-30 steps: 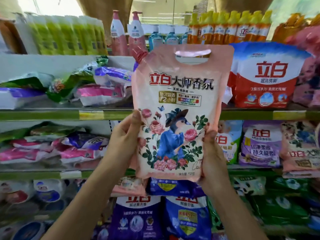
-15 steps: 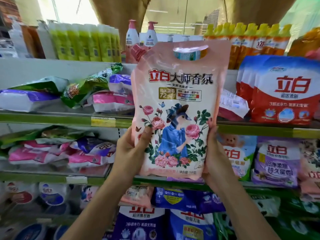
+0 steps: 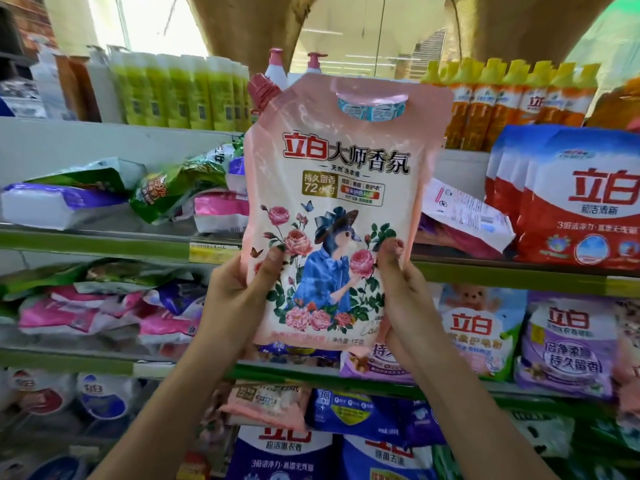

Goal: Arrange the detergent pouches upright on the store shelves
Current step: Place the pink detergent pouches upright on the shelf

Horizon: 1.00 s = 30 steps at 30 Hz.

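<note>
Pink pouch (image 3: 341, 188) upright, left hand (image 3: 239, 299) and right hand (image 3: 403, 292) gripping its sides.

pink pouch (image 3: 341, 188) reads "立白大师香氛" and "72".

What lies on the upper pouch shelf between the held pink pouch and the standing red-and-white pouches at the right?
In the head view, a pouch lying tilted on its side, its printed back up, lies between the pink pouch and the red-and-white pouches.

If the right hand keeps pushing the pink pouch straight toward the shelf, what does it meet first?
Probably the white pouch lying tilted on the upper shelf, just behind the pink pouch held by the right hand and left hand. Depth is hard to judge from one view.
</note>
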### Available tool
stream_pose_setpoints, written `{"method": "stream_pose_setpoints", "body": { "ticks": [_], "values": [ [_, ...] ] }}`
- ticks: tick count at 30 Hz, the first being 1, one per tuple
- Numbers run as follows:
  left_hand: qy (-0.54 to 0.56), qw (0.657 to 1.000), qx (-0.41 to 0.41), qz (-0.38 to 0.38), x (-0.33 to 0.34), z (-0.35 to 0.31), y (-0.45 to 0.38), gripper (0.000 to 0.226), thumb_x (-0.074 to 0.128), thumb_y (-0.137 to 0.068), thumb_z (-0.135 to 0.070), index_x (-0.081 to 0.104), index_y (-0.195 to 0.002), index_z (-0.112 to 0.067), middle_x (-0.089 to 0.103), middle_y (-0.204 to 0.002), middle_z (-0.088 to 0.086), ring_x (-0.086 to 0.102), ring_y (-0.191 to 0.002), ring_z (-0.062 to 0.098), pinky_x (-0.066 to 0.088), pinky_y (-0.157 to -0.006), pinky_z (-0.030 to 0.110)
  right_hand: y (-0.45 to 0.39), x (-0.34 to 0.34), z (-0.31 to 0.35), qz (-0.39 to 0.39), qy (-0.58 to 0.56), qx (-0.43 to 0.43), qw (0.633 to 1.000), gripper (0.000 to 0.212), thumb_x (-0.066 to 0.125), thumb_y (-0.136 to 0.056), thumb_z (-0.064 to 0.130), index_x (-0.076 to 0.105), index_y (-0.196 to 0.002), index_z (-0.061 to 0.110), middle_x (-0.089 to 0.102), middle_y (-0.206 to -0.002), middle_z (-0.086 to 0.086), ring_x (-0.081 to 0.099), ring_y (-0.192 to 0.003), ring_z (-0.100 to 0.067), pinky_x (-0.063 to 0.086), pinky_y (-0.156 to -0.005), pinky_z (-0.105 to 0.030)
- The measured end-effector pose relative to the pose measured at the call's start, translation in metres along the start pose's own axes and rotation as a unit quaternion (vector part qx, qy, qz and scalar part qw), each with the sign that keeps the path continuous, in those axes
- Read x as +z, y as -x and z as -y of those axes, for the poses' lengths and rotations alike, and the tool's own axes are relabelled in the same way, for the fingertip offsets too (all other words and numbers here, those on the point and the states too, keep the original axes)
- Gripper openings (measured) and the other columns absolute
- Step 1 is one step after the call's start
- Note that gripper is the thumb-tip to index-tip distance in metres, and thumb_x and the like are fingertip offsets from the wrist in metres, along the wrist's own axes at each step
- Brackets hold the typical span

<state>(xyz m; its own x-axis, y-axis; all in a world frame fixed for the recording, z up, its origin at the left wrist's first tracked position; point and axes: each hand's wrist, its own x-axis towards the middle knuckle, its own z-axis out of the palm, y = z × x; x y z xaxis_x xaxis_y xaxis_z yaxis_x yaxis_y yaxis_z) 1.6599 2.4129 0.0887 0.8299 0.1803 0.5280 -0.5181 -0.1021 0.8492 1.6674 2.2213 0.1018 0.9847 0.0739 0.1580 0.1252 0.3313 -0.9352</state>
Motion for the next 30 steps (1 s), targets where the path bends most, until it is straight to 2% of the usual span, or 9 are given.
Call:
{"method": "stream_pose_setpoints", "body": {
  "ticks": [2, 5, 8, 11, 13, 18, 22, 27, 30],
  "values": [
    [0.008, 1.0, -0.011, -0.002, -0.011, 0.002, -0.009, 0.064, 0.063, -0.079, -0.063, 0.053, -0.075, 0.0, 0.052, -0.054, -0.006, 0.048, -0.05, 0.011, 0.039, -0.048, 0.026, -0.009, 0.01, -0.003, 0.014, -0.001, -0.015, 1.0, 0.057, 0.066, -0.058, 0.068, 0.059, -0.093, 0.024, 0.076, -0.073, 0.013, 0.074, -0.07, -0.005, 0.059, -0.056, -0.027],
    [0.022, 1.0, -0.014, 0.009, -0.026, 0.004, -0.023, 0.049, 0.063, -0.077, -0.06, 0.061, -0.074, -0.011, 0.056, -0.056, -0.004, 0.053, -0.052, 0.011, 0.041, -0.049, 0.027, -0.021, 0.028, -0.011, -0.008, -0.004, -0.035, 0.999, 0.049, 0.07, -0.054, 0.069, 0.069, -0.085, 0.031, 0.078, -0.082, 0.006, 0.076, -0.078, -0.011, 0.061, -0.062, -0.033],
    [0.032, 0.999, -0.016, 0.04, -0.038, 0.005, -0.038, 0.05, 0.064, -0.079, -0.063, 0.063, -0.079, -0.013, 0.064, -0.068, 0.018, 0.06, -0.062, 0.022, 0.048, -0.054, 0.042, -0.029, 0.044, -0.018, -0.042, -0.04, -0.04, 0.998, 0.05, 0.069, -0.063, 0.063, 0.067, -0.096, 0.025, 0.079, -0.084, 0.0, 0.077, -0.077, -0.018, 0.06, -0.056, -0.033],
    [0.039, 0.996, -0.01, 0.074, -0.044, 0.003, -0.051, 0.038, 0.059, -0.08, -0.052, 0.06, -0.074, -0.015, 0.065, -0.054, -0.005, 0.06, -0.047, 0.005, 0.045, -0.045, 0.019, -0.035, 0.055, -0.023, -0.078, -0.062, -0.053, 0.994, 0.047, 0.064, -0.072, 0.059, 0.066, -0.102, 0.023, 0.079, -0.087, -0.002, 0.077, -0.079, -0.02, 0.06, -0.056, -0.034],
    [0.05, 0.993, -0.016, 0.105, -0.046, 0.005, -0.058, 0.032, 0.055, -0.081, -0.046, 0.059, -0.078, -0.015, 0.065, -0.053, -0.008, 0.061, -0.045, 0.003, 0.044, -0.041, 0.015, -0.036, 0.06, -0.024, -0.082, -0.065, -0.072, 0.992, 0.034, 0.062, -0.075, 0.056, 0.073, -0.09, 0.028, 0.079, -0.088, -0.003, 0.077, -0.079, -0.02, 0.06, -0.056, -0.033],
    [0.062, 0.989, -0.034, 0.133, -0.063, 0.011, -0.068, 0.035, 0.056, -0.082, -0.047, 0.061, -0.087, -0.013, 0.072, -0.065, 0.001, 0.069, -0.055, 0.013, 0.052, -0.045, 0.025, -0.041, 0.075, -0.027, -0.087, -0.055, -0.08, 0.991, 0.036, 0.06, -0.076, 0.055, 0.069, -0.093, 0.025, 0.079, -0.086, -0.001, 0.077, -0.076, -0.018, 0.059, -0.054, -0.031],
    [0.046, 0.992, -0.037, 0.113, -0.091, 0.014, -0.076, 0.042, 0.057, -0.077, -0.055, 0.065, -0.092, -0.017, 0.073, -0.079, 0.016, 0.072, -0.065, 0.024, 0.057, -0.054, 0.039, -0.051, 0.102, -0.037, -0.064, -0.06, -0.083, 0.993, 0.029, 0.058, -0.079, 0.054, 0.078, -0.082, 0.033, 0.079, -0.092, -0.001, 0.076, -0.083, -0.019, 0.06, -0.059, -0.032],
    [0.034, 0.993, -0.033, 0.106, -0.137, 0.017, -0.084, 0.042, 0.056, -0.077, -0.055, 0.062, -0.095, -0.018, 0.073, -0.069, 0.0, 0.07, -0.057, 0.013, 0.053, -0.046, 0.024, -0.063, 0.143, -0.054, -0.036, -0.084, -0.075, 0.993, 0.027, 0.058, -0.085, 0.05, 0.078, -0.085, 0.032, 0.079, -0.096, -0.003, 0.076, -0.086, -0.021, 0.06, -0.06, -0.033],
    [0.029, 0.995, -0.043, 0.086, -0.165, 0.02, -0.086, 0.044, 0.058, -0.074, -0.059, 0.064, -0.094, -0.021, 0.075, -0.077, 0.004, 0.073, -0.063, 0.019, 0.056, -0.049, 0.029, -0.068, 0.168, -0.065, -0.022, -0.082, -0.067, 0.994, 0.025, 0.059, -0.085, 0.051, 0.079, -0.081, 0.036, 0.079, -0.096, -0.002, 0.076, -0.087, -0.02, 0.061, -0.061, -0.034]
  ]
}}
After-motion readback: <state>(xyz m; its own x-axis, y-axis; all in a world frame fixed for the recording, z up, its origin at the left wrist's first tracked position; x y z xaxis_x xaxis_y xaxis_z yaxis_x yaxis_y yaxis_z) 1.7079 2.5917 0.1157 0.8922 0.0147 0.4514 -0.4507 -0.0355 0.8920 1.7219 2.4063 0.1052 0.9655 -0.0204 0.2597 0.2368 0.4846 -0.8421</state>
